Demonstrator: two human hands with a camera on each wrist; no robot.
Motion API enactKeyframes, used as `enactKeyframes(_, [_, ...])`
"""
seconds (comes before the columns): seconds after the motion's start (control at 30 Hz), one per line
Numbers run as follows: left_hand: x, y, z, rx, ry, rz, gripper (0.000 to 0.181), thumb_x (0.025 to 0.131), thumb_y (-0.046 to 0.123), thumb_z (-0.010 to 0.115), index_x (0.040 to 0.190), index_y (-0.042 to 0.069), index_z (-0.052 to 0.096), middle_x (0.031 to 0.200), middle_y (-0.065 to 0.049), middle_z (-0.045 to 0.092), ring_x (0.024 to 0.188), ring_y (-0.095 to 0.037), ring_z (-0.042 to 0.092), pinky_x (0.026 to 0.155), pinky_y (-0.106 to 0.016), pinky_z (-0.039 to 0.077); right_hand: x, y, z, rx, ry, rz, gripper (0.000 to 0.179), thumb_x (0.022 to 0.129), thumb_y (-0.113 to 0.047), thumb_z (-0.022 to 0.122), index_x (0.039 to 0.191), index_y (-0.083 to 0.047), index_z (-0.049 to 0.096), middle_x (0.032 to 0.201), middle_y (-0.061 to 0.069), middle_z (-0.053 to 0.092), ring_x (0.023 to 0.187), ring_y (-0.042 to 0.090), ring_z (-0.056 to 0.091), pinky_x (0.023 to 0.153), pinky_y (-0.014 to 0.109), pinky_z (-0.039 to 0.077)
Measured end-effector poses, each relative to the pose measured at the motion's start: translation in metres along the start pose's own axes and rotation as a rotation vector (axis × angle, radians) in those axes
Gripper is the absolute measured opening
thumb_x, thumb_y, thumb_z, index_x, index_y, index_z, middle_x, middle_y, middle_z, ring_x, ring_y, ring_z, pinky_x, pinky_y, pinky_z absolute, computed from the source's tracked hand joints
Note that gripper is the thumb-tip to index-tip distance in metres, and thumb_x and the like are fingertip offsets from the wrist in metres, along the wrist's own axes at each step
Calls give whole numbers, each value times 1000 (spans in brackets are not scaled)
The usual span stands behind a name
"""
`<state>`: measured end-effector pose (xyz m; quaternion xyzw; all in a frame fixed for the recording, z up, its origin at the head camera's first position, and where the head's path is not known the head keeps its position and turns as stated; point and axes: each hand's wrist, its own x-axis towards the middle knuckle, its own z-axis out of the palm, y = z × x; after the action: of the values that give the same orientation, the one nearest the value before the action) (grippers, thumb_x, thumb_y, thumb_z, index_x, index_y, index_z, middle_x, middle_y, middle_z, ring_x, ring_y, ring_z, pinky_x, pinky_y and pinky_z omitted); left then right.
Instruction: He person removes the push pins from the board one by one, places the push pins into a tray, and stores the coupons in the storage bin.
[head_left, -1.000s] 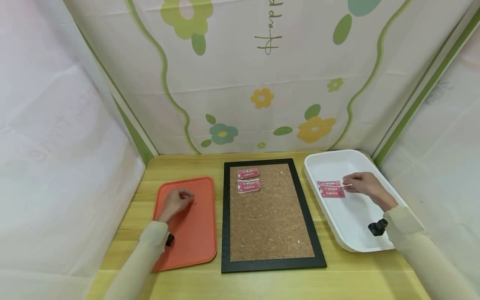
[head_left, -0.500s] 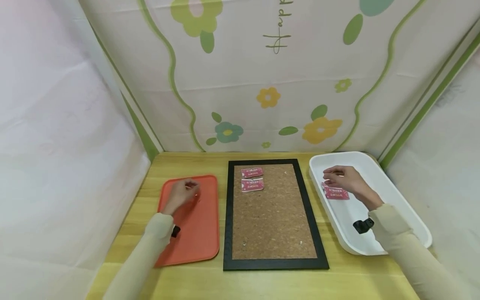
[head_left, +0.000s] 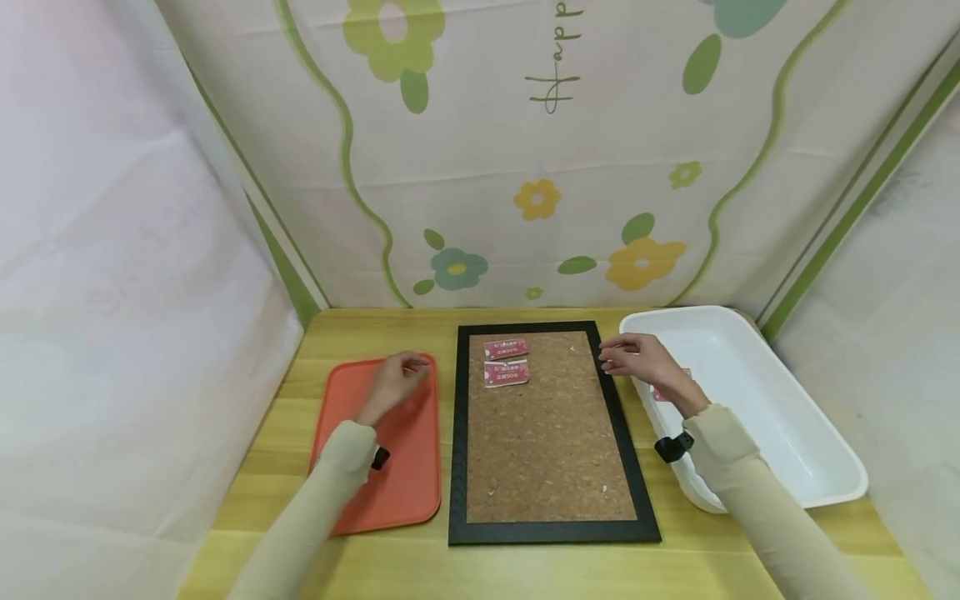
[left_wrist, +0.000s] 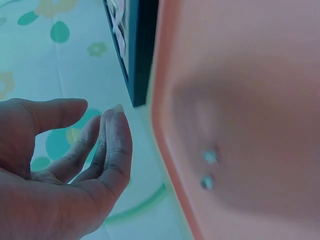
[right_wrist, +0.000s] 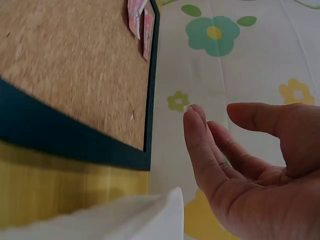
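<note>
Above the far right part of the red tray (head_left: 405, 500) hovers my left hand (head_left: 393, 385), fingers loosely bent. A gap separates its thumb from its fingertips in the left wrist view, with nothing between them. Two small shiny pin-like pieces (left_wrist: 210, 156) lie on the tray beneath it. My right hand (head_left: 639, 357) hangs over the right frame edge of the cork board (head_left: 547, 442), thumb apart from bent fingers, holding nothing. Two pink coupons, an upper coupon (head_left: 506, 348) and a lower coupon (head_left: 506, 374), are fixed at the board's upper left.
The white tray (head_left: 780, 417) stands right of the board. A pink coupon (head_left: 660, 393) inside it is partly hidden by my right wrist. Small pins (head_left: 604, 490) sit near several board corners. A printed cloth (head_left: 480, 208) hangs behind the wooden table (head_left: 555, 571).
My right hand has moved left from the coupons in the white tray to the board's right edge. My left hand has shifted right and farther away, over the red tray.
</note>
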<state>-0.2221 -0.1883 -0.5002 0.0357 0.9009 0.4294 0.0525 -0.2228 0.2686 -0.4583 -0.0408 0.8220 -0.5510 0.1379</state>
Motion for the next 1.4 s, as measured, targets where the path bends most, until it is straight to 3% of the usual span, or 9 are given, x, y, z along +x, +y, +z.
enactKeyframes(0.13, [6, 12, 13, -11, -24, 24, 30, 105, 23, 63, 127, 4, 71, 118, -15, 71, 106, -30, 68, 89, -46, 59, 7, 2, 15, 43, -20, 5, 42, 110, -14, 52, 141, 15, 52, 132, 34, 65, 92, 7, 75, 89, 31, 63])
enactKeyframes(0.43, [16, 35, 38, -51, -81, 20, 27, 104, 19, 65, 125, 2, 73, 114, -16, 76, 97, -28, 74, 77, -38, 62, 22, 13, 44, 106, -31, 62, 43, 109, -9, 52, 143, 18, 48, 134, 39, 62, 101, 23, 77, 96, 43, 61])
enactKeyframes(0.6, [20, 40, 48, -66, -103, 19, 27, 105, 18, 64, 125, 2, 73, 112, -17, 76, 96, -29, 74, 72, -36, 60, 28, 20, 57, 127, -43, 87, 42, 108, -7, 52, 141, 19, 49, 131, 38, 64, 105, 31, 77, 101, 52, 58])
enactKeyframes(0.7, [23, 42, 53, -52, -111, 28, 28, 104, 18, 64, 125, 2, 73, 114, -17, 75, 96, -29, 73, 69, -34, 56, 32, 22, 64, 118, -37, 106, 40, 108, -7, 52, 140, 17, 53, 129, 36, 66, 109, 35, 76, 99, 49, 60])
enactKeyframes(0.87, [30, 47, 61, -50, -142, 34, 28, 105, 19, 64, 126, 4, 74, 117, -16, 75, 100, -31, 72, 74, -35, 59, 38, 21, 74, 124, -39, 138, 38, 107, -7, 54, 137, 17, 55, 126, 35, 68, 106, 33, 77, 95, 41, 62])
enactKeyframes(1.1, [38, 52, 74, -47, -225, 65, 31, 106, 16, 59, 131, 1, 70, 119, -18, 74, 102, -31, 72, 78, -38, 60, 43, 23, 85, 131, -63, 145, 38, 107, -7, 54, 136, 17, 56, 122, 34, 70, 104, 32, 77, 92, 38, 63])
enactKeyframes(1.23, [41, 53, 83, -21, -204, 69, 29, 104, 16, 61, 126, 0, 72, 118, -17, 74, 104, -28, 71, 83, -40, 60, 45, 22, 92, 140, -54, 144, 38, 108, -8, 54, 136, 17, 57, 123, 34, 70, 102, 30, 78, 88, 34, 64])
enactKeyframes(1.4, [43, 57, 89, -52, -187, 14, 28, 104, 18, 62, 124, 2, 73, 118, -15, 75, 100, -22, 70, 82, -38, 59, 52, 23, 100, 173, -29, 180, 38, 108, -8, 52, 136, 16, 58, 120, 32, 72, 92, 19, 79, 81, 27, 64])
